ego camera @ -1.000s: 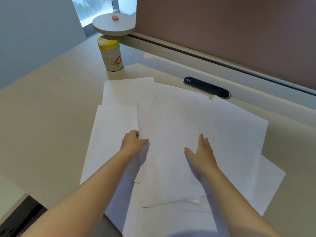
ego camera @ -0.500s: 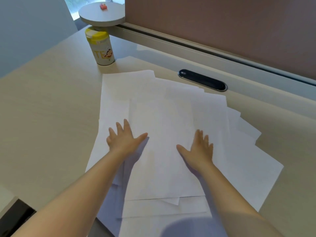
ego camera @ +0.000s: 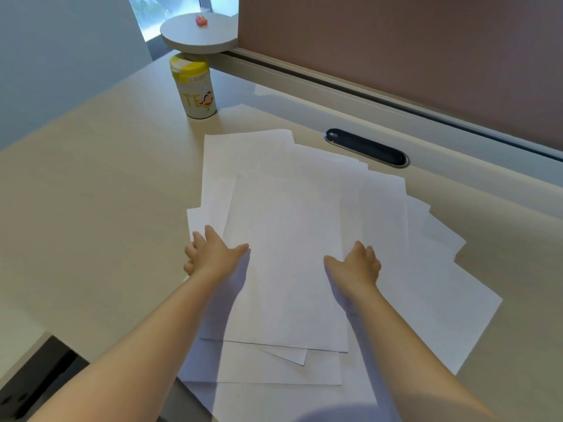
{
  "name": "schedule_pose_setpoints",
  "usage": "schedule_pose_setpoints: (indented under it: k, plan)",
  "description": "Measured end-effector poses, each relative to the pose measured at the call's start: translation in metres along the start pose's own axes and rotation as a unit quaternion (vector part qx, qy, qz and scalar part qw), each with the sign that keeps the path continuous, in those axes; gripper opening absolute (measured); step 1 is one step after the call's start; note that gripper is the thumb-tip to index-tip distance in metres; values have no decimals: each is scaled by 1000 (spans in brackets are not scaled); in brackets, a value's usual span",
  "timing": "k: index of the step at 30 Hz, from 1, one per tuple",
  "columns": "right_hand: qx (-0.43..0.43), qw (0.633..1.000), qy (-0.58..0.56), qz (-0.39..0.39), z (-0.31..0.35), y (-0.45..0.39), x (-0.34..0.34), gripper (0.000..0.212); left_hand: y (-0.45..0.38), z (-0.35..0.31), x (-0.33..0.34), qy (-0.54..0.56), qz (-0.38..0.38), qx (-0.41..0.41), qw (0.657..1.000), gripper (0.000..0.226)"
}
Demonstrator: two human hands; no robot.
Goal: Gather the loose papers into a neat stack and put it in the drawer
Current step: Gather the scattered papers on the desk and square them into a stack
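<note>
Several loose white papers (ego camera: 289, 233) lie overlapping and fanned out on the beige desk (ego camera: 100, 184), with corners sticking out at the right and at the near edge. My left hand (ego camera: 213, 254) rests flat at the pile's left edge, fingers spread, some curled over the edge of the sheets. My right hand (ego camera: 356, 263) lies palm down on the top sheets to the right of the middle, fingers apart. Neither hand grips a sheet. No drawer is in view.
A white can with a yellow lid (ego camera: 195, 86) stands at the back left, under a round grey shelf (ego camera: 199, 33) holding a small red item. A dark oval cable slot (ego camera: 367, 147) sits just beyond the papers. A brown partition (ego camera: 411, 50) borders the desk's far side.
The sheets have been pushed inward from left and right into a narrower pile. My left hand went from curled on the top sheet to flat at the pile's left edge.
</note>
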State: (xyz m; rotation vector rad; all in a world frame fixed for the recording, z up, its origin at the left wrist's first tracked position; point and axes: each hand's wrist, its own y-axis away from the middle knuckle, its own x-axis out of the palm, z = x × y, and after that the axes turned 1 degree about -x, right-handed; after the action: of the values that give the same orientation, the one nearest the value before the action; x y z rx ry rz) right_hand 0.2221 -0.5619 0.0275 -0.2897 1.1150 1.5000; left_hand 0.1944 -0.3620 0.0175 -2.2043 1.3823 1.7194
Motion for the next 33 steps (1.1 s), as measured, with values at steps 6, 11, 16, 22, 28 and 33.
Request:
schedule_pose_setpoints:
  k: [6, 11, 16, 22, 28, 33]
  plan:
    - [-28, 966, -249, 60, 18, 10, 9, 63, 0, 10, -20, 107, -5, -24, 994, 65]
    - [-43, 959, -255, 117, 22, 16, 10, 33, -7, 30, -28, 152, 9, -63, 986, 50]
    - [-73, 975, -174, 119, 24, 11, 7, 17, -11, 42, -33, 165, 24, -79, 983, 49]
    - [-28, 986, -150, 71, 24, 3, 9, 37, -14, 47, -43, 169, -93, 0, 981, 20]
    - [12, 996, 85, 12, 9, -8, -13, 54, -28, 50, -34, 150, -96, 22, 984, 13]
    - [46, 990, -90, 96, -4, -17, -23, 37, -30, 45, -25, 164, -130, 19, 978, 39]
